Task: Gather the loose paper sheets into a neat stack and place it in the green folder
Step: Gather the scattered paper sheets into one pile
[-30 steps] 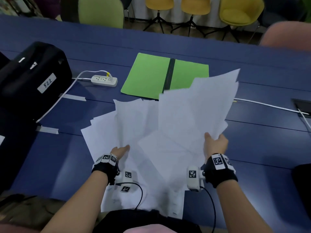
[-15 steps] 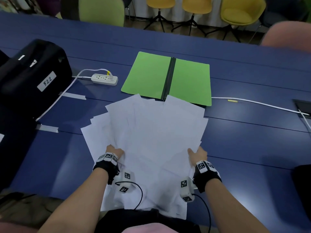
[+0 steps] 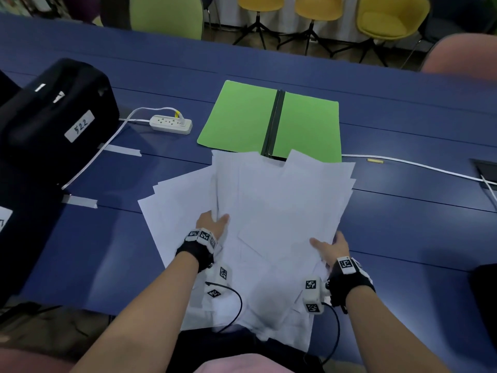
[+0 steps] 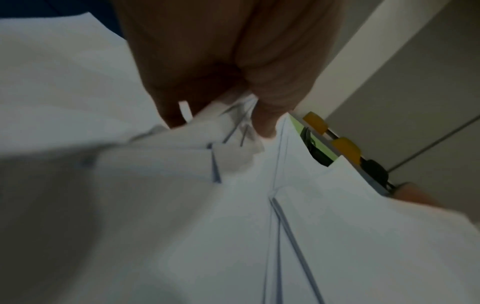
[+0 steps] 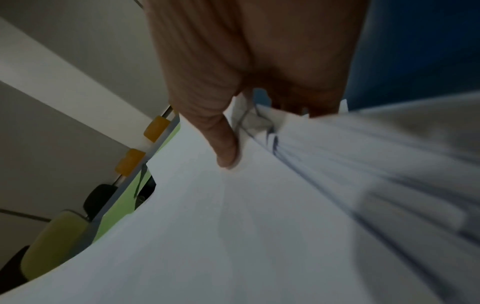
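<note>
Several white paper sheets (image 3: 279, 211) lie fanned and overlapping on the blue table, their far corners covering the near edge of the open green folder (image 3: 242, 117). My left hand (image 3: 213, 222) pinches the left edge of the upper sheets (image 4: 233, 164), thumb on top. At the pile's right edge my right hand (image 3: 326, 247) grips the sheets (image 5: 259, 205), thumb pressed on the top sheet and fingers beneath. More sheets stick out loose to the left and toward my body. The folder (image 5: 114, 218) shows past the paper in the right wrist view.
A black bag (image 3: 51, 122) labelled 522 stands at the left. Beside the folder lies a white power strip (image 3: 171, 124), its cable taped to the table (image 3: 403, 224). Another white cable (image 3: 419, 165) runs right. Chairs stand beyond the far edge.
My right hand brought its raised bundle of sheets down flat onto the pile. Both hands then slid the sheets inward and away, so they now overlap the folder's near edge.
</note>
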The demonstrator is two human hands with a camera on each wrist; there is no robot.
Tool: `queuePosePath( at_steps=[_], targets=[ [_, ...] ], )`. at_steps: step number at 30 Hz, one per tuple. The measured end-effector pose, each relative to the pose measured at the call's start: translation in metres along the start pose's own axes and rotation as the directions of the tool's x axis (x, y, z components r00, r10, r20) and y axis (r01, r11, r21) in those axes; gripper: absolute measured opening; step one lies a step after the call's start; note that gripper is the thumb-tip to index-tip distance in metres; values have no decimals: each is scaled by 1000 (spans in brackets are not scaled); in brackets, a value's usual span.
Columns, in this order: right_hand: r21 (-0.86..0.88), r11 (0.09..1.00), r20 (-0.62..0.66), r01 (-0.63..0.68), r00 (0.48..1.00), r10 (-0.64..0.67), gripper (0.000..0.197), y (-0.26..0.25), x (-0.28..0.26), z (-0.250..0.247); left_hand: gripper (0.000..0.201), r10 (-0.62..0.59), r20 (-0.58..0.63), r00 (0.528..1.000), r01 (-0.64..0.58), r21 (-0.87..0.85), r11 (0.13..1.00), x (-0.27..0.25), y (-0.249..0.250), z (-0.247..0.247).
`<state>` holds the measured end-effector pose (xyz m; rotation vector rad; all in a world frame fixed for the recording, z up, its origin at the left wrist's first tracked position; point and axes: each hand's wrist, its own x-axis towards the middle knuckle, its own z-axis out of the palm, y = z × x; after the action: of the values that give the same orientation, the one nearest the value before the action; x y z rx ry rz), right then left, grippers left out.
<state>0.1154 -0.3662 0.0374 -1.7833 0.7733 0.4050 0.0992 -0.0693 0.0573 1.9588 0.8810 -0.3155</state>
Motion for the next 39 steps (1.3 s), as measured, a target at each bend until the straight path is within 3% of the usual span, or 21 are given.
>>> queuePosePath(
  at_steps=[2, 4, 6, 7, 10, 12, 14, 16, 19, 22, 24, 26, 29, 32, 34, 35, 37, 39],
  targets=[
    [-27, 999, -35, -45, 998, 44, 59, 8, 5, -2, 18, -93, -272, 958, 71, -88, 994, 2, -16, -16],
    [-25, 995, -75, -98, 993, 96, 78, 17, 10, -4, 40, -313, -461, 831, 262, -172, 950, 5, -41, -42],
    [-45, 992, -113, -117, 987, 111, 86, 26, 13, -6, 72, -471, -482, 739, 446, -175, 878, 4, -63, -63],
    [-62, 991, -125, -119, 986, 110, 86, 25, 11, -7, 79, -507, -470, 723, 497, -156, 854, 2, -66, -71],
    [-118, 984, -128, -133, 985, 118, 85, 20, 11, -5, 88, -506, -381, 774, 502, -119, 857, 5, -66, -69],
    [-155, 977, -91, -149, 987, 136, 82, 14, 11, -3, 79, -485, -318, 814, 474, -119, 873, 11, -60, -60],
    [-183, 970, -48, -158, 987, 152, 64, 11, 9, -3, 57, -448, -277, 850, 434, -112, 894, 14, -54, -51],
    [-191, 971, -27, -147, 989, 144, 54, 12, 7, -3, 18, -387, -285, 877, 375, -100, 922, 21, -53, -44],
    [-127, 988, -22, -89, 996, 86, 52, 14, 6, 0, 9, -341, -265, 902, 359, 19, 933, 22, -47, -37],
    [-154, 985, -42, -75, 997, 70, 49, 10, 4, 2, 49, -335, -251, 908, 371, 112, 922, 21, -43, -29],
    [-312, 949, -104, -52, 994, 20, 50, 7, 5, 4, 55, -333, -231, 914, 367, 119, 923, 21, -39, -26],
    [-431, 902, -122, -35, 992, -21, 55, 4, 3, 7, 55, -340, -216, 915, 365, 90, 927, 20, -34, -23],
    [-427, 904, -64, 11, 997, -42, 67, 0, -1, 10, 49, -382, -181, 906, 392, 26, 919, 19, -26, -21],
    [-312, 950, -46, 25, 998, -41, 75, -1, 0, 7, 40, -330, -174, 928, 328, -41, 944, 22, -25, -20],
    [-232, 973, -18, 22, 999, -27, 75, 2, 1, 5, 14, -305, -138, 942, 301, -47, 952, 22, -25, -24],
    [-207, 978, 12, 25, 1000, -23, 72, 6, 5, 4, 11, -302, -109, 947, 298, -47, 953, 23, -25, -26],
    [-158, 987, 66, 13, 998, -2, 62, 5, 1, 3, 34, -283, -61, 957, 282, -22, 959, 24, -29, -28],
    [-96, 995, 97, -18, 995, 27, 57, 5, 0, 6, 38, -249, -25, 968, 250, 67, 966, 25, -32, -25]
  ],
)
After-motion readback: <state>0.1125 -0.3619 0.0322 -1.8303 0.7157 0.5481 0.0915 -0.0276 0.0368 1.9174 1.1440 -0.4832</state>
